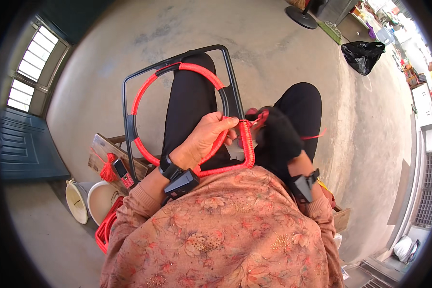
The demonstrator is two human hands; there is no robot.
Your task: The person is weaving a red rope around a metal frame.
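Observation:
A black frame (232, 77) with a rounded-square outer bar and an inner ring lies across my thighs. Red cord wrapping (247, 146) covers its near right corner, its near bar and several stretches of the ring. My left hand (205, 135) is closed round the wrapped ring, its thumb pressing where the wrapping meets bare black bar. Just right of that spot, my right hand (278, 134), in a dark glove, pulls on a red cord (261, 118); motion blurs its fingers. A loose cord tail sticks out beyond the glove.
At my left, a wooden bench (97, 144) carries a red cord bundle (109, 169) and a red phone (126, 179). Beside it stand pale buckets (77, 204) and red-wrapped frames (102, 235). A black plastic bag (363, 54) lies far right, near a round black stand base (301, 18).

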